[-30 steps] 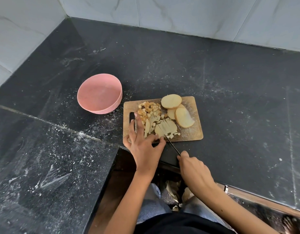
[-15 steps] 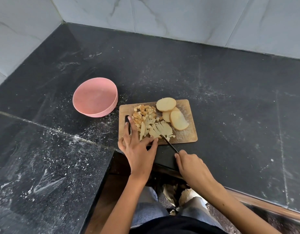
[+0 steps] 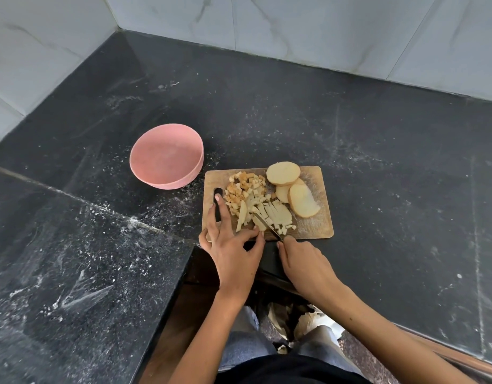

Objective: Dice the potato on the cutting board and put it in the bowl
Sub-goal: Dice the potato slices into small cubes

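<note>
Pale potato [image 3: 269,206] partly diced, three slices left, on wooden cutting board [image 3: 318,227], pink bowl [image 3: 167,162] just beside

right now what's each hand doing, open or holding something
Left hand: open, straight fingers resting on the cutting board and steadying the potato strips.
Right hand: gripping the knife, blade across the strips.

The left hand [image 3: 233,250] lies flat, fingers spread (thumb and forefinger nearly meeting); the right hand [image 3: 303,261] is curled, both forearms reaching forward.
</note>
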Available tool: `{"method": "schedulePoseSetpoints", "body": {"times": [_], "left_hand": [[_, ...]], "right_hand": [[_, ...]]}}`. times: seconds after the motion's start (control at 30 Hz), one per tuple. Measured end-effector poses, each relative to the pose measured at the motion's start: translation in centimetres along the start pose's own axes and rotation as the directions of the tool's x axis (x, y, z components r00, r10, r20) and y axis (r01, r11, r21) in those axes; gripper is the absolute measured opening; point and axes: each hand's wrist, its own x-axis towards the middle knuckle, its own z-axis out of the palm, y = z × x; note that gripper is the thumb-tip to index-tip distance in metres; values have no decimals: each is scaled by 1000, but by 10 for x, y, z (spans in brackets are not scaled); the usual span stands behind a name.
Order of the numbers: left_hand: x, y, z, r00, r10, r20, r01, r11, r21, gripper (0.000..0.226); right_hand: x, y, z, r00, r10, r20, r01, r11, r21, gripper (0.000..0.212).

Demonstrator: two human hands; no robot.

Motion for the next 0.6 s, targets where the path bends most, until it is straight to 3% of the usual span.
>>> {"method": "schedulePoseSetpoints", "body": {"times": [0.6], "left_hand": [[2, -1, 6, 1000, 18, -15, -18, 1000, 21, 11]], "right_hand": [[-8, 15, 5, 997, 38, 70, -27, 988, -154, 30]]}}
